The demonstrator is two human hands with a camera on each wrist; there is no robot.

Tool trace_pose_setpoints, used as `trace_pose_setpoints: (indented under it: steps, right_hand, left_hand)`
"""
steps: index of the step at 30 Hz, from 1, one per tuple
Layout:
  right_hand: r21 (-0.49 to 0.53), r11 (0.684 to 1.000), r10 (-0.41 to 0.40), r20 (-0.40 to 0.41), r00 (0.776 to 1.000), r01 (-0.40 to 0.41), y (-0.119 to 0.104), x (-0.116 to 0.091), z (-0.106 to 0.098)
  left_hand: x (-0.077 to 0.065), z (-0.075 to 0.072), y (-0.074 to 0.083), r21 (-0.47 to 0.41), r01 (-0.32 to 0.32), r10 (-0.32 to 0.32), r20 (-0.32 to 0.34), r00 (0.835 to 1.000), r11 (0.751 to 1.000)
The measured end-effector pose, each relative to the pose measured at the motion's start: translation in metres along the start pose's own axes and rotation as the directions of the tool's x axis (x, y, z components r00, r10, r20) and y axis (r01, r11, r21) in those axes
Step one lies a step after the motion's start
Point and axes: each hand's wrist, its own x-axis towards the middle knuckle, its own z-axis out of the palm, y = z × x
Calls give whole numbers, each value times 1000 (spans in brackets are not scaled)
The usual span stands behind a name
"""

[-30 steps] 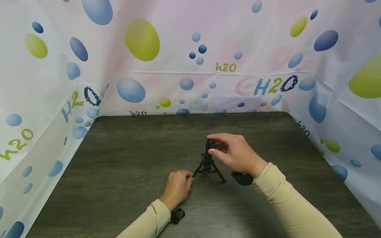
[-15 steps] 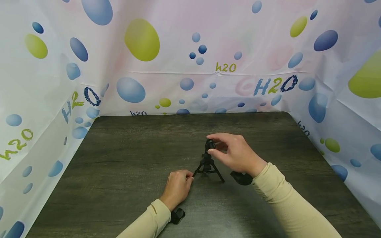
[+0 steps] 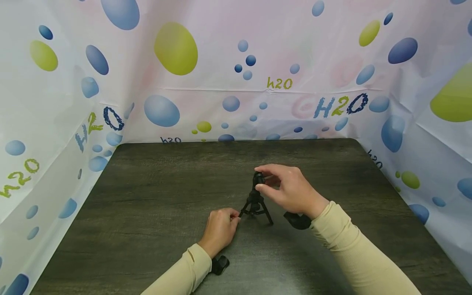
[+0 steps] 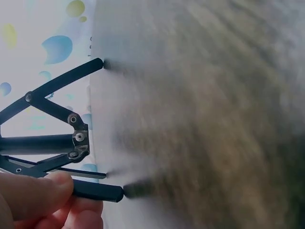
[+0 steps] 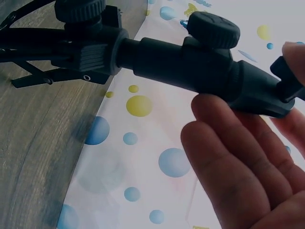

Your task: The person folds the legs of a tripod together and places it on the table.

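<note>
Long, pale yellow, wrinkled sleeves [image 3: 363, 250] and small, rounded black wrist devices [image 3: 298, 221].

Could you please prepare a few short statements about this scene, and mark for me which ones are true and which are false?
1. The black tripod has its legs spread apart. True.
2. The left hand touches nothing. False: the left hand pinches one leg of the tripod.
3. The right hand holds the tripod near its top. True.
4. Both sleeves are dark blue. False: the sleeves are pale yellow.
5. The backdrop behind the table has blue and yellow-green spots. True.
</note>
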Motion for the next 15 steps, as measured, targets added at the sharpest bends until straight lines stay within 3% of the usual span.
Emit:
trace_pose_setpoints:
  steps: [15]
  right_hand:
    - [-15, 1000, 0, 0, 1000, 0, -2, 3, 0]
  left_hand:
    - [6, 2, 0, -15, 32, -31, 9, 999, 999]
